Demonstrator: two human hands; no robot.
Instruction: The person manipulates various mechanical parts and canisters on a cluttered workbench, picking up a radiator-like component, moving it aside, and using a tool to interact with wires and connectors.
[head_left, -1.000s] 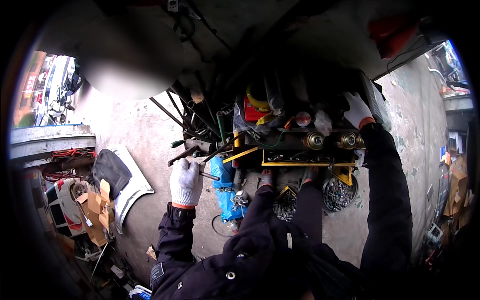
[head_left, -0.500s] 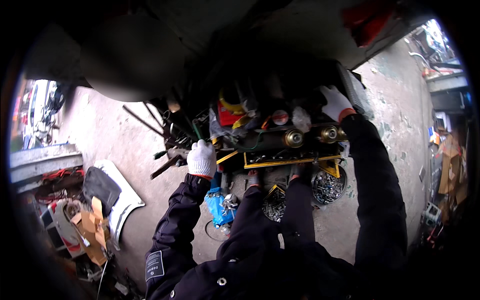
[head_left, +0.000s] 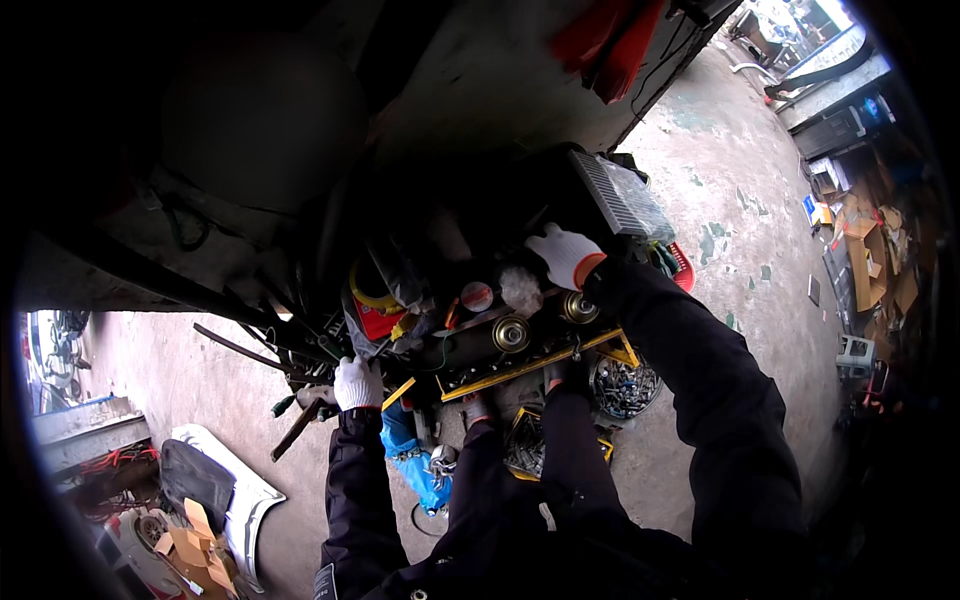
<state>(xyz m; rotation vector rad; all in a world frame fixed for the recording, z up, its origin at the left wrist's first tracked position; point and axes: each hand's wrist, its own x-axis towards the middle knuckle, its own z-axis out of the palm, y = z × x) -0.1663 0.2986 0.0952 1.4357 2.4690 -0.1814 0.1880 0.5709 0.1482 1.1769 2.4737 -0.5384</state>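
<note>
My left hand (head_left: 358, 382), in a white knitted glove, is closed at the left edge of a dark, cluttered tool shelf (head_left: 530, 365) with a yellow front rim. What its fingers hold is hidden. My right hand (head_left: 565, 255), gloved alike, reaches over the shelf's right part with fingers stretched and apart; nothing shows in them. Below it lie a gold-ended canister (head_left: 578, 307) and a crumpled clear plastic bag (head_left: 520, 290). A second gold-ended canister (head_left: 512, 333) and a round red-and-white lid (head_left: 476, 296) lie further left. A red item (head_left: 378, 320) is near my left hand.
A finned grey panel (head_left: 605, 195) and a red basket (head_left: 683, 268) stand at the shelf's right end. Long rods (head_left: 240, 345) jut out leftward. On the floor are a pan of bolts (head_left: 625, 390), a blue bag (head_left: 415, 460) and a white panel (head_left: 250, 490).
The view has turned, so the shelf appears lower and further left. My right hand stays over the shelf's right part, and my left hand remains at its left edge.
</note>
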